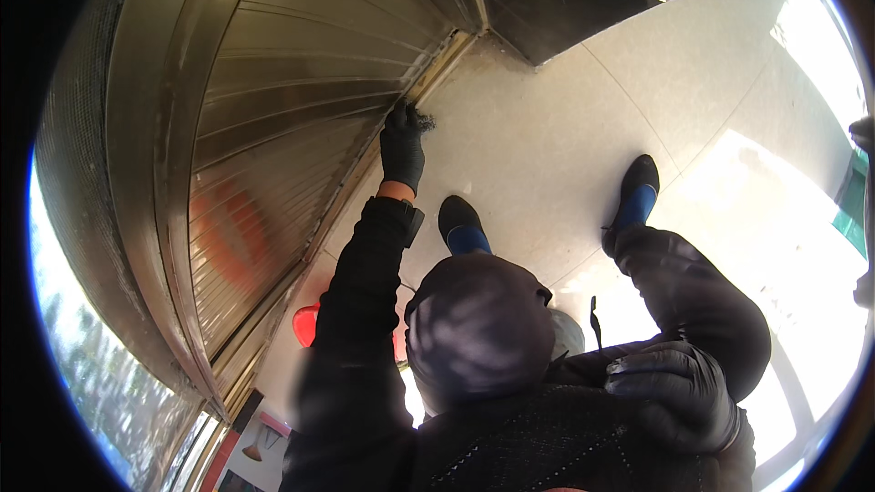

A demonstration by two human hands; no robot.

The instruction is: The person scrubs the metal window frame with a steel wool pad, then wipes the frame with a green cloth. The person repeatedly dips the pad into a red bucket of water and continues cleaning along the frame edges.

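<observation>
My left hand [402, 149], in a black glove, reaches down to the foot of a ribbed metal panel [301, 109]. Its fingers are closed on a dark, frizzy scouring pad [426, 123], which touches the metal bottom rail [441, 68] near the corner. My right hand [673, 389], gloved too, rests with curled fingers by my right thigh, against my dark clothing. Whether anything lies inside its fingers cannot be told.
Pale floor tiles [540, 123] lie under my two dark shoes. A dark panel [567, 0] stands at the top. Something red [306, 325] is behind my left arm. A green object [852, 205] is at the right edge. Bright sunlight falls on the right side.
</observation>
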